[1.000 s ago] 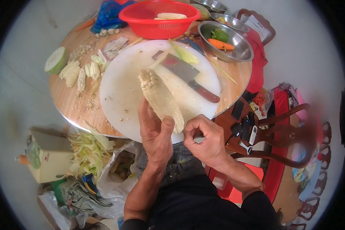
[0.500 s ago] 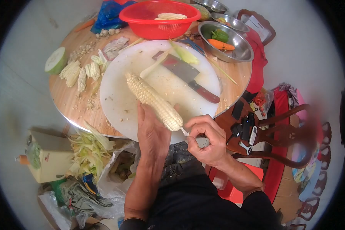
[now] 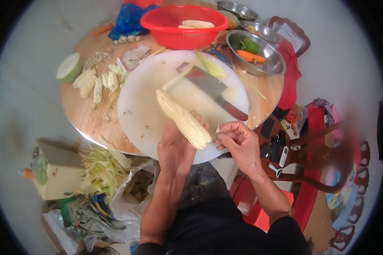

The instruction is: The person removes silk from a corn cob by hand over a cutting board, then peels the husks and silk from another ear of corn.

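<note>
A pale, husked corn cob (image 3: 184,120) lies slanted in my left hand (image 3: 176,146), whose fingers wrap round its lower half from beneath. To the right of the cob's lower end, my right hand (image 3: 239,142) pinches a small whitish scrap (image 3: 218,129), apart from the cob. Below both is the round white cutting board (image 3: 140,110). On the board, a cleaver (image 3: 204,80) with a dark red handle points to the upper left. Near its blade lie a green husk piece (image 3: 210,64) and a pale husk strip (image 3: 178,78).
A red colander (image 3: 178,32) with corn stands behind the board. A steel bowl (image 3: 274,61) holds a carrot and a green pepper. Corn pieces (image 3: 86,80) and a cut gourd (image 3: 69,68) sit on the left. Husks (image 3: 100,170) fill a bag below left; a wooden chair (image 3: 315,176) is right.
My left hand and the cob have moved right and slightly down. My right hand has moved right, away from the cob's end, with the scrap. The whole view has shifted a little.
</note>
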`<action>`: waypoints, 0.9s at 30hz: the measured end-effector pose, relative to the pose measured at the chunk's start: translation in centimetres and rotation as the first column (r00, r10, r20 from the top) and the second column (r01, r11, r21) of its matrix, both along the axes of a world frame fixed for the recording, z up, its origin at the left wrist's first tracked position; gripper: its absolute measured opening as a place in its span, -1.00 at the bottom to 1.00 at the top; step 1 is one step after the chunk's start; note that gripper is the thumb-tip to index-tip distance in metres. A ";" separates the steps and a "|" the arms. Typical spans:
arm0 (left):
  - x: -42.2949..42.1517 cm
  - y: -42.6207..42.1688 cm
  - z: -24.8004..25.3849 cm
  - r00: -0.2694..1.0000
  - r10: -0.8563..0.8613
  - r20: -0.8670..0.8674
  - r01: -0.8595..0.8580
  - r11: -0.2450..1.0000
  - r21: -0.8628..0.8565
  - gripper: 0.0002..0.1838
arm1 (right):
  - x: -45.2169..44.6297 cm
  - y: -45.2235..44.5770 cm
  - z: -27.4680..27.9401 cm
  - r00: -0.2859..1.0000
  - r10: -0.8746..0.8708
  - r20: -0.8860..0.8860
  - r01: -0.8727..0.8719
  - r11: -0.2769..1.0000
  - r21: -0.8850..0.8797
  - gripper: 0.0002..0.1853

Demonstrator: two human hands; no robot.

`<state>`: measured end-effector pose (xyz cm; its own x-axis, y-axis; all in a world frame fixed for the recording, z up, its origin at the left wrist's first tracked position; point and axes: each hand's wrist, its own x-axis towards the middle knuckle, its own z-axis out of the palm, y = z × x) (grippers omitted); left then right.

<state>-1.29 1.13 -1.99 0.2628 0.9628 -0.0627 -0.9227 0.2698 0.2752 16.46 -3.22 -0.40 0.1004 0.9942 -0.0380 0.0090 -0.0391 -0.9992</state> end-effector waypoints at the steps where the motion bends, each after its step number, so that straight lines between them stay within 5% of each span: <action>1: -0.1 0.1 0.2 0.999 -0.029 0.037 0.029 1.000 -0.002 -0.52 | 0.0 0.3 0.1 0.995 -0.050 0.085 0.048 0.999 0.019 -0.80; 5: 0.0 0.9 0.4 0.996 -0.051 0.069 0.050 0.999 0.011 -0.55 | -0.4 1.2 0.4 0.990 -0.142 0.013 0.139 0.979 0.146 -0.81; 8: 0.2 1.9 0.7 0.997 -0.068 0.035 0.067 0.998 0.021 -0.51 | -0.2 1.5 1.1 0.985 -0.079 0.154 0.051 0.983 0.177 -0.79; 11: 0.7 2.6 1.3 0.997 -0.061 -0.044 0.064 0.996 0.069 -0.47 | -1.4 2.3 3.4 0.739 -0.118 0.663 -0.182 0.913 0.366 -0.58; 14: 1.0 3.4 1.5 0.985 -0.062 -0.159 0.076 0.993 0.086 -0.47 | -1.7 3.5 3.7 0.657 -0.121 0.744 -0.228 0.909 0.349 -0.58; 19: 1.3 4.7 0.7 0.975 -0.140 -0.172 0.158 0.983 0.091 -0.48 | -0.8 6.6 3.7 0.608 -0.190 0.771 -0.285 0.854 0.436 -0.96; 22: 1.8 5.4 1.3 0.984 -0.104 -0.147 0.119 0.988 0.098 -0.49 | 0.2 7.7 4.1 0.691 -0.126 0.712 -0.146 0.940 0.308 -0.97; 27: 2.4 5.8 0.3 0.977 -0.121 -0.178 0.135 0.989 0.066 -0.46 | -0.6 8.6 4.0 0.617 -0.108 0.780 -0.257 0.909 0.329 -0.95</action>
<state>1.07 6.89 -1.71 0.3760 0.9256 -0.0448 -0.8185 0.3544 0.4521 15.86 5.40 3.57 -0.1651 0.9081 0.3849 0.7592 0.3661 -0.5381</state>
